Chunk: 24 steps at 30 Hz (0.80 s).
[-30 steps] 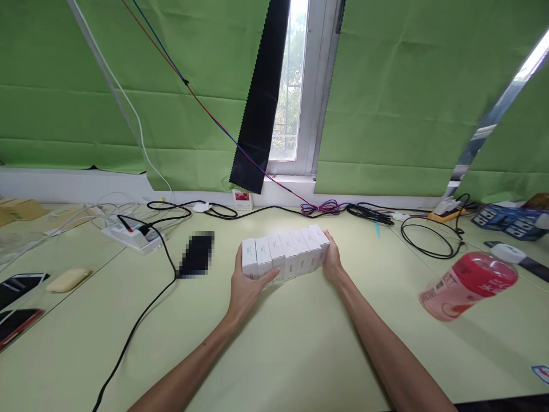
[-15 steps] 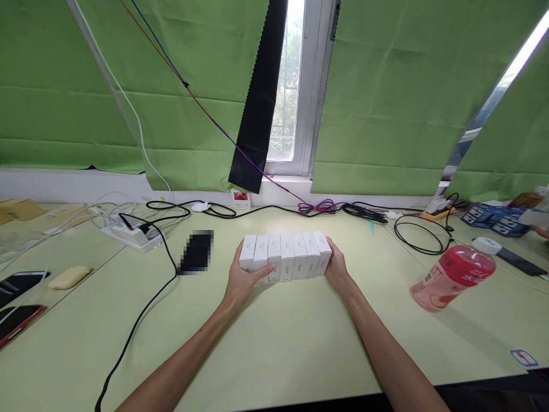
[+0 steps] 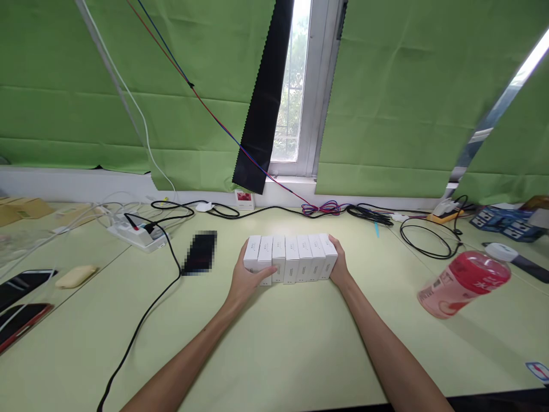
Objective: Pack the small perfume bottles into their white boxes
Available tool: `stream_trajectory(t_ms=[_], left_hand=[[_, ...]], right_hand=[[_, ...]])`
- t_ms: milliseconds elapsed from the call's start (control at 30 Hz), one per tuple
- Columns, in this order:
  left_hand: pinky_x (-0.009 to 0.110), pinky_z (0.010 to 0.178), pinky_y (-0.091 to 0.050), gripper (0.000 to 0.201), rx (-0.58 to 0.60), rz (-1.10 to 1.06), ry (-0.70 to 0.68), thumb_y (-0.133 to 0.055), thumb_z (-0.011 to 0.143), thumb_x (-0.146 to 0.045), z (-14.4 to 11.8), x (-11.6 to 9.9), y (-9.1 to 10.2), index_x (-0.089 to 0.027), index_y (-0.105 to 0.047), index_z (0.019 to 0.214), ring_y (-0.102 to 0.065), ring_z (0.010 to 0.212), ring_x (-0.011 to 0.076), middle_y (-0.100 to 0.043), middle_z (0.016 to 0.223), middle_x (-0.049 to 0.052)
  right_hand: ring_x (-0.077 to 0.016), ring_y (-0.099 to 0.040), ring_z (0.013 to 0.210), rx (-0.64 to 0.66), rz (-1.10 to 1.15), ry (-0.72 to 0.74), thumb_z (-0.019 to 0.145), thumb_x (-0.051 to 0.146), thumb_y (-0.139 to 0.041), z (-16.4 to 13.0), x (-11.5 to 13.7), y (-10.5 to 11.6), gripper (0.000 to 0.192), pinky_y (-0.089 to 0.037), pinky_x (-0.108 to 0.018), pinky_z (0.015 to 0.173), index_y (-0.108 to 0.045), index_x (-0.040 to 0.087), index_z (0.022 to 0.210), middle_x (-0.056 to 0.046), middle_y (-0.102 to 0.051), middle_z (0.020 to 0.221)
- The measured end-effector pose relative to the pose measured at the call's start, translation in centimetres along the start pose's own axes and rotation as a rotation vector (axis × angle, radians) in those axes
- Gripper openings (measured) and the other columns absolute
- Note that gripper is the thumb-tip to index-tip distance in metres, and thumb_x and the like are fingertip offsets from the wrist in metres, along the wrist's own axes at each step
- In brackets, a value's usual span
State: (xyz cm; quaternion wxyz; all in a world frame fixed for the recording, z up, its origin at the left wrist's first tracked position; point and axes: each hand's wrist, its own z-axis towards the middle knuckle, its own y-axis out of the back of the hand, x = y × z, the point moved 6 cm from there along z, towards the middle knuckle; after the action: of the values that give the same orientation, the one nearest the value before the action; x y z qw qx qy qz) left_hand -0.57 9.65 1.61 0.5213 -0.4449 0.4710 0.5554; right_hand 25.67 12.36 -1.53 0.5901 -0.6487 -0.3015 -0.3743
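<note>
Green window blinds (image 3: 407,103) back a pale table (image 3: 278,343) where the left hand (image 3: 246,280), thumb across the front, and right hand (image 3: 340,266) clasp opposite ends of seven white cartons (image 3: 291,257), neither nearer; the row's long axis spans palm to palm, roughly parallel to the table's far edge.

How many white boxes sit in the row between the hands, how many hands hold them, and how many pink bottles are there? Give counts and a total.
White boxes: 7
Left hand and right hand: 2
Pink bottle: 1
Total: 10
</note>
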Motion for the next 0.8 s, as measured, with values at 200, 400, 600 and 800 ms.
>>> stream_trajectory(t_ms=[200,400,600,800], left_hand=[[0.047,0.109,-0.049,0.102,0.004,0.010,-0.012,-0.088,0.066,-0.031,0.4,-0.1,-0.1,-0.026,-0.036,0.153,-0.060,0.128,0.0288,-0.063,0.139,0.012],[0.046,0.108,-0.050,0.098,0.008,0.016,-0.028,-0.087,0.066,-0.029,0.8,-0.2,-0.2,-0.026,-0.039,0.151,-0.061,0.127,0.0287,-0.062,0.140,0.011],[0.045,0.108,-0.050,0.103,-0.002,0.052,-0.012,-0.087,0.067,-0.031,0.9,-0.1,-0.2,-0.028,-0.032,0.154,-0.058,0.130,0.0288,-0.058,0.143,0.012],[0.047,0.118,-0.038,0.105,-0.180,0.187,-0.229,-0.091,0.061,-0.040,0.0,-1.4,0.6,-0.029,-0.034,0.149,-0.040,0.144,0.0316,-0.040,0.156,0.012]], right_hand=[[-0.0284,-0.068,0.087,0.028,0.018,0.008,0.076,0.063,-0.068,0.0,-0.4,0.1,0.038,-0.050,-0.036,0.076,-0.061,0.025,0.074,0.000,-0.070,0.071],[-0.0275,-0.069,0.086,0.019,0.024,0.025,0.076,0.062,-0.069,0.0,-0.3,0.1,0.038,-0.050,-0.036,0.077,-0.060,0.025,0.073,0.001,-0.068,0.070],[-0.0300,-0.070,0.092,0.011,0.019,-0.008,0.076,0.064,-0.067,-0.2,-0.3,0.1,0.040,-0.050,-0.036,0.078,-0.059,0.025,0.074,-0.001,-0.072,0.075],[-0.0306,-0.071,0.094,-0.001,-0.009,-0.009,0.075,0.066,-0.067,-0.4,-0.3,0.3,0.042,-0.050,-0.037,0.079,-0.062,0.025,0.077,-0.001,-0.074,0.078]])
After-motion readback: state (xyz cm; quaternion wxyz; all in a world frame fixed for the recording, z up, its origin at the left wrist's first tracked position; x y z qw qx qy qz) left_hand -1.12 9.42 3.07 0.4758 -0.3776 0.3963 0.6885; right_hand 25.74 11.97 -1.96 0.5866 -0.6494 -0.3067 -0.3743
